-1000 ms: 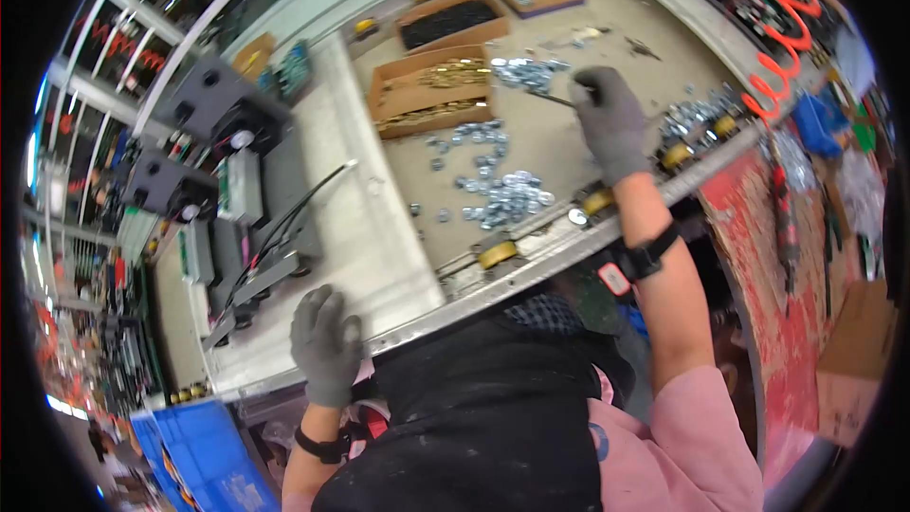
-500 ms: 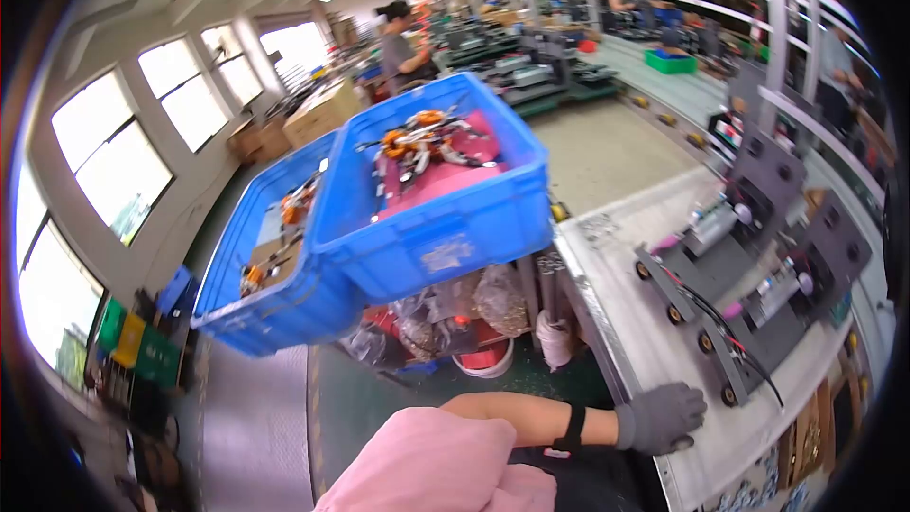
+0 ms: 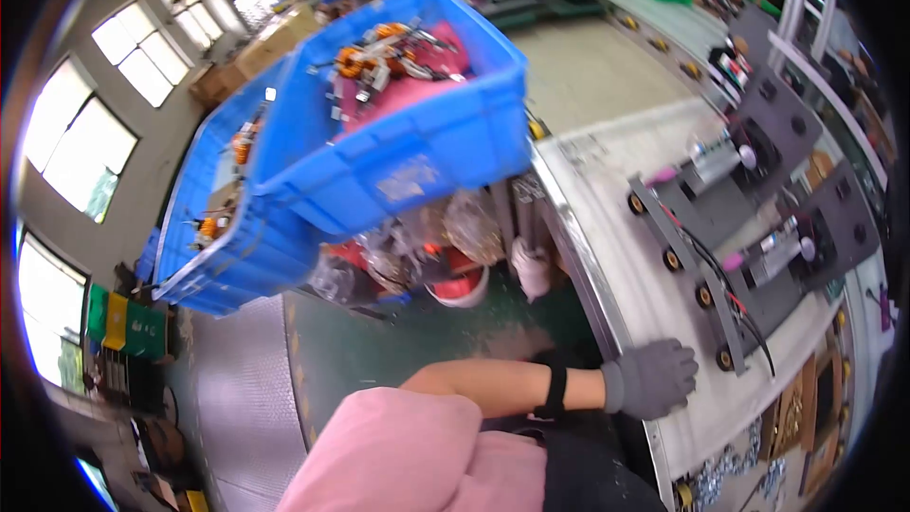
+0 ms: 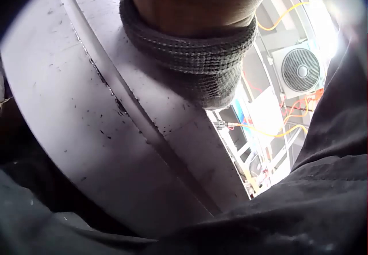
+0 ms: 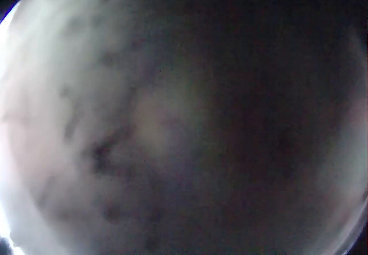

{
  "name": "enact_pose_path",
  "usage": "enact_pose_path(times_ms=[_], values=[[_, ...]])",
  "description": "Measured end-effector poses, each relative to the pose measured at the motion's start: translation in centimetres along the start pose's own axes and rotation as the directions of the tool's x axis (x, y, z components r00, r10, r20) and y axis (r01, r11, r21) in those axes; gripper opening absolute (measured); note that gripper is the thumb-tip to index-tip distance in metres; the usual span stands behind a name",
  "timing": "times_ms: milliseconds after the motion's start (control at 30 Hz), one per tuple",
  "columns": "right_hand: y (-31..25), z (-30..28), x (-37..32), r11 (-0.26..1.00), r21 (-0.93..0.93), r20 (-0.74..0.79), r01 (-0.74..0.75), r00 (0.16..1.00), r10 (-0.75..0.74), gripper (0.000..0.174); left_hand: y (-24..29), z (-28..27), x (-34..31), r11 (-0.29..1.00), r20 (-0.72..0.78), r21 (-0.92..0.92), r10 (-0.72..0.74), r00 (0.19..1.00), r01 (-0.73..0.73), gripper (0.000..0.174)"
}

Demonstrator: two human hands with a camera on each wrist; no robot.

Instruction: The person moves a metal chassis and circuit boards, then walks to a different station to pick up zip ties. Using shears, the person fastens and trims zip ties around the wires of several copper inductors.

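See at left two blue bins [image 3: 365, 194], loaded with orange and metal parts [image 3: 379, 62] and standing close beside the bench [image 3: 654, 289]. In left wrist view, find a round fan [image 4: 302, 70], unseen from the head; in right wrist view meet only blur, so cannot tell the state of right grip. Notice left grip [image 3: 652, 379] resting on the bench's near edge with relaxed fingers and nothing held, near two dark grey assemblies [image 3: 782, 303] with small wheels [image 3: 703, 295], placed at right on the bench.

Gray-gloved left grip [image 3: 651, 381] resting on pale bench [image 3: 656, 296], two dark assemblies [image 3: 709, 215] nearby, blue bins [image 3: 460, 144] holding loose parts [image 3: 365, 64]
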State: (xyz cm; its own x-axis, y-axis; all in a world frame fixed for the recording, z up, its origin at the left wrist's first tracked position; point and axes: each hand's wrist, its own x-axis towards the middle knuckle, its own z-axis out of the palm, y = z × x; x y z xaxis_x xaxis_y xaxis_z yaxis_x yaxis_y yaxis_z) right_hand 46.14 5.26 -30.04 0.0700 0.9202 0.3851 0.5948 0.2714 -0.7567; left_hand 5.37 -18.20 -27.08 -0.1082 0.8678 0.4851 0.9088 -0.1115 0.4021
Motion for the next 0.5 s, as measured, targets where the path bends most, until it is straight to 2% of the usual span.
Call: enact_pose_path(times_ms=[200,267,400,500], values=[[-1.0,0.4,-0.5,0.994,-0.080,-0.029,0.068,0.997,-0.071,0.018,-0.2,-0.2,-0.4,0.997,0.009,-0.067,-0.038,0.999,0.038,0.021],[-2.1,0.3,-0.8,0.995,-0.103,0.032,-0.006,0.999,0.009,0.019,-0.3,-0.1,-0.5,0.996,-0.056,-0.086,-0.035,0.998,0.030,0.021],[-2.0,-0.1,-0.1,0.977,-0.209,0.075,0.040,0.997,-0.025,0.021,-0.6,-0.2,-0.6,0.997,-0.006,-0.073,0.017,1.000,-0.017,0.020],[-1.1,0.3,1.0,0.957,-0.280,0.134,0.078,0.990,-0.042,0.023,-0.7,-0.6,-0.6,0.993,-0.009,-0.119,0.001,1.000,-0.002,0.017]])
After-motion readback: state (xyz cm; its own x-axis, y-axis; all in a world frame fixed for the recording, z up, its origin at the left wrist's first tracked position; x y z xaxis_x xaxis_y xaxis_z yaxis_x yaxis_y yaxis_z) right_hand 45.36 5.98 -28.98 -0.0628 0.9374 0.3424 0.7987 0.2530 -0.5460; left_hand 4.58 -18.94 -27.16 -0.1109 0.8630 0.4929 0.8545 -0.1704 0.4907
